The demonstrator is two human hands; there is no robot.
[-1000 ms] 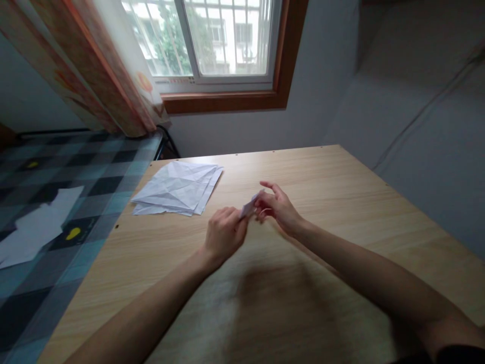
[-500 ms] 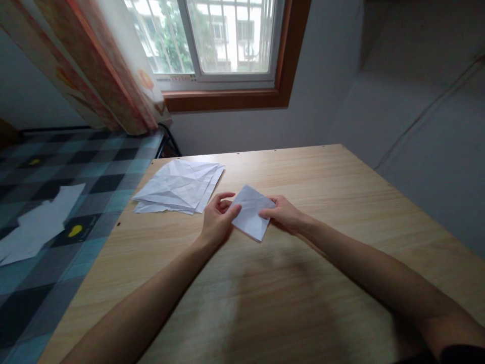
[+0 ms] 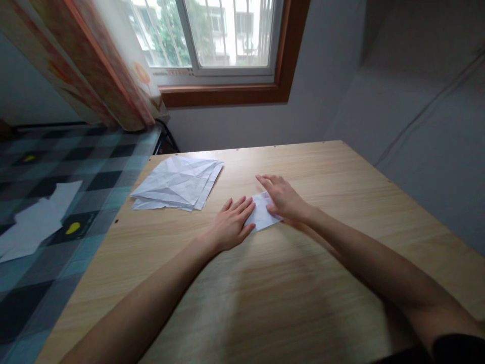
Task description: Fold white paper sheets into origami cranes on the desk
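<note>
A small folded white paper (image 3: 262,212) lies on the wooden table (image 3: 295,293), partly covered by both hands. My left hand (image 3: 234,222) rests flat over its left side, fingers stretched out. Above its right part is my right hand (image 3: 283,196), fingers extended and the thumb low over the paper; whether the palm presses on it I cannot tell. Behind and to the left sits a stack of creased white paper sheets (image 3: 178,182).
Left of the table is a bed with a checked cover (image 3: 109,181), where torn white paper (image 3: 40,217) lies. A curtain (image 3: 109,65) hangs beside the window (image 3: 231,35). Walls stand behind the table and to its right.
The folded paper was held up between both hands and now lies on the table. My left hand has flattened onto it, and my right hand has loosened its pinch and spread its fingers.
</note>
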